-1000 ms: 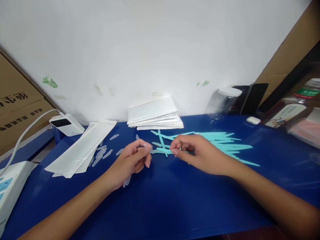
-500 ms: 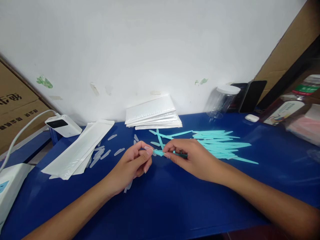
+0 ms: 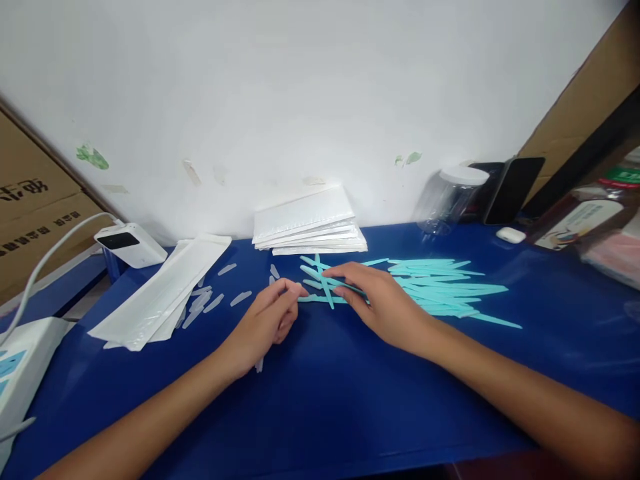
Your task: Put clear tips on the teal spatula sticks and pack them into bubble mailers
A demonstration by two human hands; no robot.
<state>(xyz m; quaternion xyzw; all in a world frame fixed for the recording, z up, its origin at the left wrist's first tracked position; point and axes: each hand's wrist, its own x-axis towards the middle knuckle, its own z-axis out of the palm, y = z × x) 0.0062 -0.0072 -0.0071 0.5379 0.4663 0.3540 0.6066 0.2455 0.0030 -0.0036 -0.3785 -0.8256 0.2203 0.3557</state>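
Right hand (image 3: pixel 386 303) straddles a turquoise stick (image 3: pixel 313 274) slanting leftward toward the wall (image 3: pixel 300 93).

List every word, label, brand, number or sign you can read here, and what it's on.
No text reads reliably.
Cardboard box, left: two rows of dark Chinese characters, too blurred to quote.
Bottle, right: print on its white label and green band, too small and blurred.

Head view, forward and down.
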